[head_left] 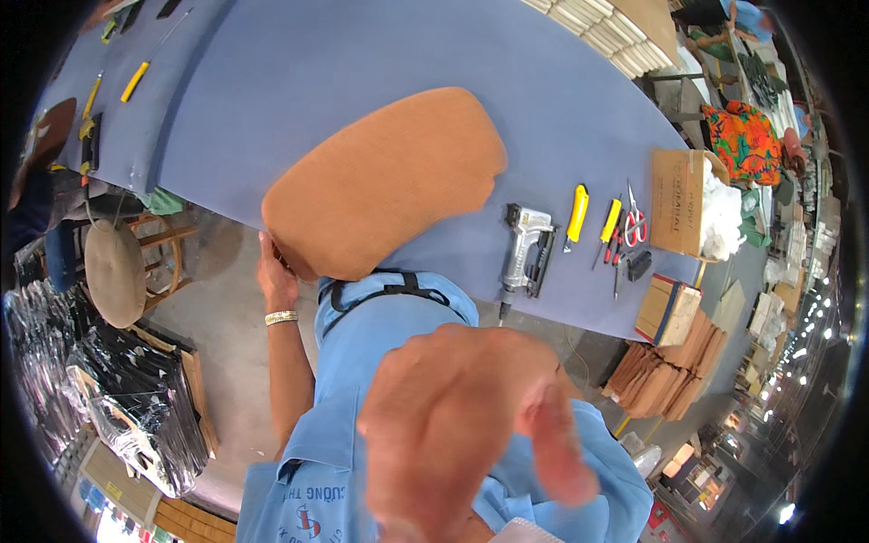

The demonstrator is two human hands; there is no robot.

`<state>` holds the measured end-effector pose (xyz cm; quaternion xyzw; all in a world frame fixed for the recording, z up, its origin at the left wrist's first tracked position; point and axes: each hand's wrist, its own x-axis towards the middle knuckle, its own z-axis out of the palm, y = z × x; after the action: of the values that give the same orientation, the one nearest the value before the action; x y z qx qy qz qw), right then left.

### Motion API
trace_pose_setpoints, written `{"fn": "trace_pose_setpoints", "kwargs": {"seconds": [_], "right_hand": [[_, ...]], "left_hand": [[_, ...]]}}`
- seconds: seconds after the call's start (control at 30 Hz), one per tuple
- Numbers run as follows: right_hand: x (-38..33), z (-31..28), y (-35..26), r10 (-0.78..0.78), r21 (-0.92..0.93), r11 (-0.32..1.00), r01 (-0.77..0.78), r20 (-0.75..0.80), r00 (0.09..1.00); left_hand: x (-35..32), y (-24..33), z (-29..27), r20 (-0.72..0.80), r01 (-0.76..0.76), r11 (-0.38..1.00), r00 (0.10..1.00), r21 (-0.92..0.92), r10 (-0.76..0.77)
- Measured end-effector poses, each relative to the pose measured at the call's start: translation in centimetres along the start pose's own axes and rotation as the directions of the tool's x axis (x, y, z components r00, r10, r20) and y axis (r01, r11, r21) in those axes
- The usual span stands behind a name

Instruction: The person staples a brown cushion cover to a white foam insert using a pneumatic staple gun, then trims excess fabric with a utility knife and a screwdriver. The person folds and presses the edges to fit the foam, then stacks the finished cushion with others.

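Observation:
An orange-brown, fabric-covered chair back pad [389, 181] lies aslant on the blue-grey worktable, its lower left end reaching over the near edge. At that end my left hand [278, 279] grips the pad's edge, some fingers hidden by it. My right hand [462, 416] is raised close to the camera, away from the pad. It is blurred with its back showing; a digit hangs at the right, and most fingers are hidden. Right of the pad lies a silver staple gun [527, 252] with a hose fitting at its lower end.
Right of the staple gun lie a yellow utility knife [577, 215], a yellow-handled screwdriver [608, 226] and red-handled scissors [635, 228]. A cardboard box [677, 201] with white stuffing stands beyond. More tools, including another yellow-handled screwdriver [136, 81], lie at far left. A round padded stool [116, 273] stands below.

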<state>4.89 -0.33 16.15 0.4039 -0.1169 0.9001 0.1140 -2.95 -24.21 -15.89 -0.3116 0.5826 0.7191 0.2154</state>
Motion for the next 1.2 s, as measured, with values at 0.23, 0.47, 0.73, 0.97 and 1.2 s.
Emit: {"fn": "trace_pose_setpoints", "kwargs": {"seconds": [0.23, 0.47, 0.73, 0.97, 1.2], "right_hand": [[-0.4, 0.0, 0.9, -0.156, -0.182, 0.97, 0.159, 0.032, 0.987], [0.5, 1.1, 0.0, -0.084, -0.443, 0.894, 0.062, -0.03, 0.996], [-4.4, -5.5, -10.6, -0.508, -0.963, 0.013, -0.268, -0.237, 0.828], [-9.0, -15.7, -13.6, -0.599, -0.68, -0.334, -0.653, -0.382, 0.704], [-9.4, -22.6, -16.3, -0.455, -0.462, -0.608, -0.646, -0.464, 0.76]], "left_hand": [[0.7, 5.8, 4.1, 0.267, 0.087, 0.994, 0.958, 0.06, -0.1], [-6.7, 9.7, 8.1, 0.378, -0.408, 0.896, 0.868, 0.175, 0.322], [-10.8, 9.0, 8.7, 0.68, -0.753, 0.631, 0.563, 0.188, 0.47], [-8.1, 5.1, 4.8, 0.641, -0.7, 0.538, 0.689, 0.469, 0.338], [-11.4, 6.1, 5.3, 0.752, -0.758, 0.41, 0.622, 0.508, 0.217]]}}
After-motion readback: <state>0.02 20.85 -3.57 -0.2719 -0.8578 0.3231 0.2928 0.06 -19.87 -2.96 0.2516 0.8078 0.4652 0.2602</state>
